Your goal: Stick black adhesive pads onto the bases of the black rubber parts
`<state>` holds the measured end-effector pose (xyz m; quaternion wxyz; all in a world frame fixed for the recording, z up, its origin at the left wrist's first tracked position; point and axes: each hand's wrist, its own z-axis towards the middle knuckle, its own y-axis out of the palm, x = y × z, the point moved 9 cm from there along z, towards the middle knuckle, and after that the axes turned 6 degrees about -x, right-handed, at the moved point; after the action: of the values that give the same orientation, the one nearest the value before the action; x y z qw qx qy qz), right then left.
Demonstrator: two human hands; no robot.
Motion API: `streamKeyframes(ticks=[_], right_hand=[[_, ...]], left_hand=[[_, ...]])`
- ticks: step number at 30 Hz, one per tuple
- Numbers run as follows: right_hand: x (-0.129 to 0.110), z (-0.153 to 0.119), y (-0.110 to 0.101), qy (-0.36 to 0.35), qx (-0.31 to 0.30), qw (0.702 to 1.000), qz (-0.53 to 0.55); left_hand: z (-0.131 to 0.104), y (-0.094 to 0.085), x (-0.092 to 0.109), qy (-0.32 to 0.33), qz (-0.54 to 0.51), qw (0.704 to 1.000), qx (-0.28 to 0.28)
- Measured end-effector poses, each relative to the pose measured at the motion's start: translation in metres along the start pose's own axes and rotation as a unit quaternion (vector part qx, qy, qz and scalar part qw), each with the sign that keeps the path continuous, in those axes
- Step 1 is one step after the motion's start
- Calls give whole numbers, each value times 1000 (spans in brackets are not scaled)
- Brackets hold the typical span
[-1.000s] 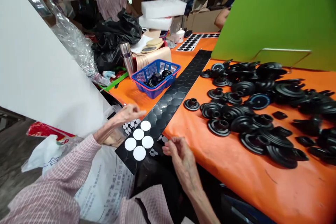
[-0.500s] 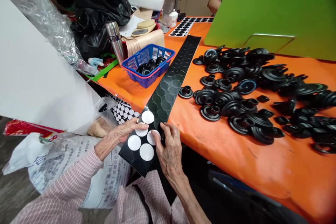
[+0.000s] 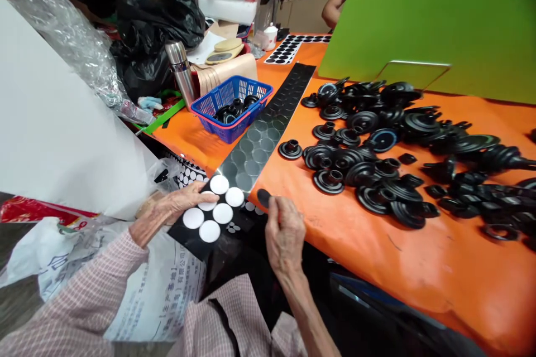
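Note:
My left hand (image 3: 184,201) grips the near left edge of a long black sticker strip (image 3: 255,150), thumb on top by the white circles. Several round white spots (image 3: 221,213) show at its near end, where discs are gone from the sheet. Between the thumb and fingers of my right hand (image 3: 286,234) is a small black round sticker (image 3: 263,197), pinched at its edge and apart from the strip. The strip's far part lies on the orange table (image 3: 288,189); its near end overhangs the edge.
Many black suction cups (image 3: 368,139) lie heaped on the right of the table. A blue basket (image 3: 230,109) with more black parts stands left of the strip, near a steel thermos (image 3: 181,70). A green board (image 3: 427,22) rises behind. Another person's arm (image 3: 333,10) shows at the back.
My right hand has peeled a black round sticker off the strip and moved right with it, exposing another white circle. The strip's near end has shifted left with my left hand.

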<state>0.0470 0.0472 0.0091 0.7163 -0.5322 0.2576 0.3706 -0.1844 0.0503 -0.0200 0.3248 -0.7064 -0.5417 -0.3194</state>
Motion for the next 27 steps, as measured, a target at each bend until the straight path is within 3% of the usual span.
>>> streamKeyframes(ticks=[3,5,7,9,11,14,16,18,21,24,27], right_hand=[[7,-2,-20,-9,4,998,68],[-4,-12,-28,-46,6,995,83],[-20,-28,-27,-88,-2,991,100],[-35,-43,-21,-121,-34,984,126],[-37,-51,-18,-112,-69,977,166],[1,-48,-27,40,-73,958,275],[35,-45,-39,154,-36,932,325],[59,-40,-59,216,27,917,334],[74,-36,-86,224,86,912,332],[73,-38,-97,190,36,932,306],[80,-49,-96,181,-26,942,280]], left_hand=[[-26,-30,25,51,79,990,110],[-48,-21,37,97,104,977,156],[-58,21,30,93,84,987,101],[-61,65,16,87,-4,994,70],[-55,102,9,102,-91,989,58],[-36,141,20,127,-118,985,18],[-20,162,41,134,-28,990,-34],[0,163,72,160,101,982,7],[32,140,132,225,204,929,214],[84,140,162,233,186,925,236],[116,139,164,228,131,940,218]])
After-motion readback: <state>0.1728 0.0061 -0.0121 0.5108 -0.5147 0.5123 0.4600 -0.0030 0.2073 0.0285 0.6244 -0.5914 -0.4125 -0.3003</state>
